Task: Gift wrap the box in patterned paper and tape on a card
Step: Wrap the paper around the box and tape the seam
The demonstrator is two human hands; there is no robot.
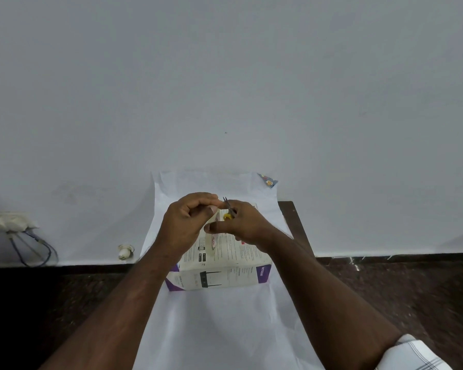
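At centre, a rectangular cardboard box (219,273), white with purple ends, lies on a wide sheet of paper (219,324) spread white side up over the dark speckled floor (385,289). Its purple panel at 3 o'clock reads "NETGEAR"; the finer print on top is too small to read. At 1 o'clock one paper corner (267,180) is turned over, showing a blue pattern with orange spots. Above the box both hands meet: the left hand (182,222) is curled, pinching something pale that I cannot identify, and the right hand (241,225) grips small scissors (229,209) with thin metal blades and a yellow handle. At 9 o'clock a white socket (8,221) with looped wires sits on the matte grey wall (225,76).
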